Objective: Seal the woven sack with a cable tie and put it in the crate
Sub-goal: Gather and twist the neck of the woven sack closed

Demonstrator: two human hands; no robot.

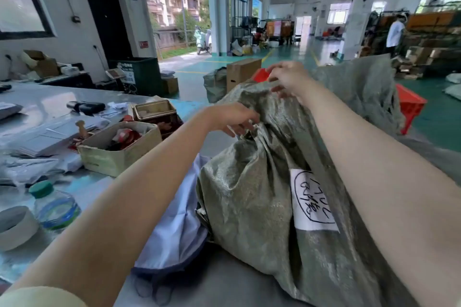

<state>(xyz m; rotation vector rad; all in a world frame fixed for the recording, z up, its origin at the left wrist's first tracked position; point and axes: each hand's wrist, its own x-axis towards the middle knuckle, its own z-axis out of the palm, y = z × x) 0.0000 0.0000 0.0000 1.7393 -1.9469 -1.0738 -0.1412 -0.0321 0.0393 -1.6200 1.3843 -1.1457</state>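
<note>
Two hands (234, 117) (287, 77), one sack (262, 194), one crate (409, 104), one bottle (55, 204).

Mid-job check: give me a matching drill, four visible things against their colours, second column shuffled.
1. crumpled woven plastic sack
2. slatted plastic crate
3. screw cap of the clear water bottle
4. paper label stuck on the sack

a. white with black handwriting
b. grey-green
c. red
d. teal green

Pairs: 1-b, 2-c, 3-d, 4-a
</note>
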